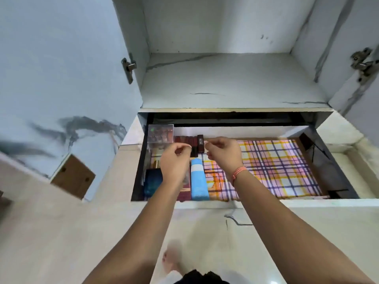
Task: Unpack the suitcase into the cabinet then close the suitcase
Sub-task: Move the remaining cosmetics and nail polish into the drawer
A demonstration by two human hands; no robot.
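Here, cabinet [225, 27]: pale, marble-patterned, seen from in front and slightly below, both doors swung open.
left door [61, 68]: stands wide to the left, with a metal hinge [129, 66] on its inner edge.
right door [367, 21]: only partly in frame at the right edge.
shelf [235, 78]: the pale upper compartment floor, streaked with dark veins.
drawer [328, 202]: directly under the shelf, pulled out toward the person; dark inner walls.
plaid cloth [276, 165]: lines the drawer floor; pink, yellow and navy checks, bare across the right half.
left hand [175, 160]: over the rear left of the drawer, fingers curled; I cannot tell whether it holds anything.
right hand [224, 153]: just beside the left hand but apart from it, thumb and forefinger drawn together near the dark case; a grasp cannot be confirmed.
blue towel [198, 181]: a rolled bundle lying front to back, between the two forearms.
clear box [160, 136]: in the rear left corner, with round brownish pieces inside.
blue bottle [152, 182]: at the front left, gold cap pointing rearward.
maroon item [183, 193]: between bottle and towel, mostly hidden by the left forearm.
dark red row [183, 139]: small pieces lined along the back wall, right of the clear box.
dark case [200, 143]: upright at the right end of that row.
bracelet [238, 173]: orange thread around the right wrist.
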